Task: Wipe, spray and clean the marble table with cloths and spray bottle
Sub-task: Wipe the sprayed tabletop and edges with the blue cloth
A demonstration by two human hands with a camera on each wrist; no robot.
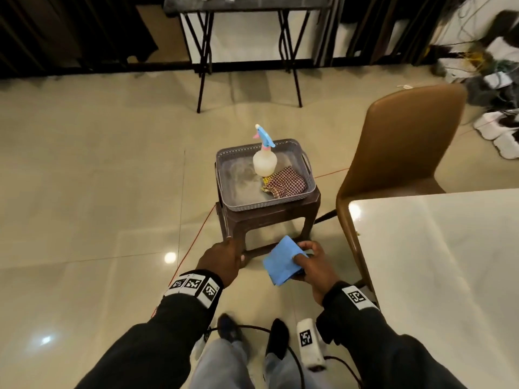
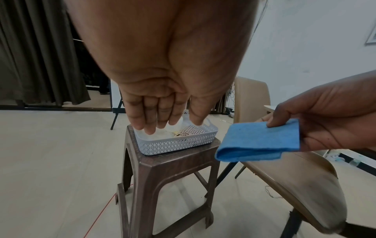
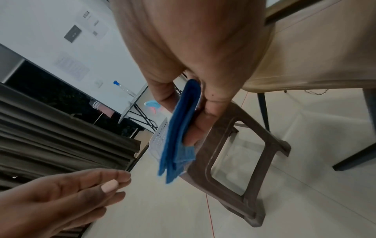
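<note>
While my right hand (image 1: 311, 266) pinches a folded blue cloth (image 1: 282, 261) between thumb and fingers, my left hand (image 1: 222, 262) hangs beside it with nothing in it, its fingers (image 2: 151, 116) straight and lying close together. From the left wrist view I see that left grip pointing down toward the grey perforated basket (image 1: 233, 155), not touching it. From the right wrist view I see the cloth (image 3: 179, 128) edge-on, in several layers, clamped by the right grip in the air in front of the brown plastic stool (image 1: 266, 217).

On top of that stool sits the basket, and inside it I see the spray bottle (image 1: 264, 160) standing upright, with a blue and pink trigger head, and just beside it a crumpled checked cloth (image 1: 286, 182) lying at the basket's right side. To the right of my hands I see the corner of the pale marble surface (image 1: 438, 254), with a tan chair (image 1: 407, 141) pushed up near its far edge. Both hands are well apart from the marble. A red cord (image 1: 193, 245) runs over the tiled floor (image 1: 84, 192) under the stool.
</note>
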